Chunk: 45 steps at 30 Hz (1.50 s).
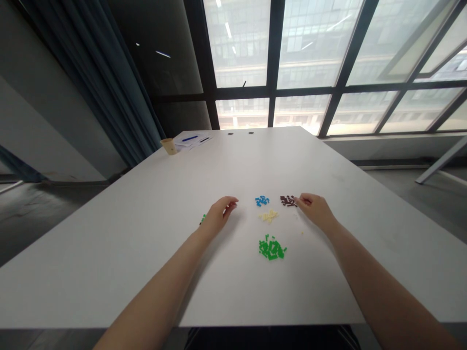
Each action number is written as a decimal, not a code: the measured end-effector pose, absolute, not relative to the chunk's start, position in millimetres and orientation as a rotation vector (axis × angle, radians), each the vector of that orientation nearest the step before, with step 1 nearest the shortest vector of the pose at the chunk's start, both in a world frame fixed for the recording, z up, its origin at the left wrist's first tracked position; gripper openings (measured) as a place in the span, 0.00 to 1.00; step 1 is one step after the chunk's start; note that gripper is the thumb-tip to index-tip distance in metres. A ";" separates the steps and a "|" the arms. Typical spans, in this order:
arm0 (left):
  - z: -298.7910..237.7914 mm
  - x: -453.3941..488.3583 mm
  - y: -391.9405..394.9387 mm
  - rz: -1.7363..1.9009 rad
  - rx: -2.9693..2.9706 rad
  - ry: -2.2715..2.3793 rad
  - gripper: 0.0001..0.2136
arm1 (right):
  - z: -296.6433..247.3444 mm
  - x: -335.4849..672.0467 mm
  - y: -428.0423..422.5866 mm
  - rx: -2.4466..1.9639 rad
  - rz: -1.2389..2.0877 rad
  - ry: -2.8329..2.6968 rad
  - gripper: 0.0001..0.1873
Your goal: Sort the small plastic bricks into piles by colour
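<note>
Both forearms reach in over the near edge of the white table (109, 262), angled toward each other, wrists low. Left hand (219, 214): palm turned inward, fingers half curled, pointing toward the right edge; can't tell if anything sits between the fingertips. Small green and dark pieces (203, 218) partly hidden behind it. Right hand (314, 209): bent fingers, thumb and index close together at the right side of the brown toy bricks (288, 201); can't tell if one is pinched. Blue bricks (261, 201) lie between the hands, cream bricks (269, 216) just nearer the near edge, green bricks (272, 248) nearest it. Paper cup (169, 147) and papers (182, 143) by the far left corner.
</note>
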<state>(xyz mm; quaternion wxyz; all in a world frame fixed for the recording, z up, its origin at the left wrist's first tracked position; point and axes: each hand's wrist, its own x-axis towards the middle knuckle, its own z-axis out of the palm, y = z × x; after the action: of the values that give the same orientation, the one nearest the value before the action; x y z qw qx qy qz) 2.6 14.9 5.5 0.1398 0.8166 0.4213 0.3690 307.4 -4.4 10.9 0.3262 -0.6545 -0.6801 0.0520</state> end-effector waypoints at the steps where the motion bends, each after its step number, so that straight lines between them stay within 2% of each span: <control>1: 5.4 8.7 9.1 1.094 2.370 1.164 0.08 | 11.8 304.2 -6.0 -1.696 0.142 -1.807 0.20; 7: 3.4 28.8 -12.5 1.149 2.482 0.805 0.06 | 14.8 284.9 -14.8 -1.558 0.196 -1.935 0.17; 11: 1.1 29.6 -13.8 1.062 2.520 0.721 0.05 | 15.1 276.5 -18.7 -1.467 0.239 -2.016 0.17; 18: -2.3 29.4 -14.9 1.162 2.450 0.541 0.01 | 16.4 266.1 -24.0 -1.352 0.285 -2.080 0.17; 23: -2.5 32.0 -13.3 1.119 2.465 0.603 0.03 | 20.7 252.5 -34.2 -1.085 0.292 -2.126 0.07; 28: -2.7 36.1 -15.0 1.082 2.386 0.747 0.04 | 19.8 235.5 -43.5 -0.850 0.222 -2.191 0.09; 35: -4.1 39.3 -20.1 1.064 2.094 0.852 0.02 | 14.7 221.6 -44.4 -0.907 0.067 -2.215 0.08; 40: -9.4 39.9 -14.6 0.989 1.682 0.746 0.09 | 11.8 220.1 -37.7 -0.988 -0.072 -2.286 0.10; 45: -13.1 36.7 -7.7 1.006 1.516 0.714 0.12 | 9.9 238.9 -4.6 -1.251 0.050 -2.193 0.08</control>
<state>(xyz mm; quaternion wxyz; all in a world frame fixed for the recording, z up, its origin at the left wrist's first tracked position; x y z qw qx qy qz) 36.7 -7.7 -13.1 0.5594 0.6429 0.3028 0.4266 238.9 -4.6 9.9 0.3034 -0.4723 -0.8274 0.0187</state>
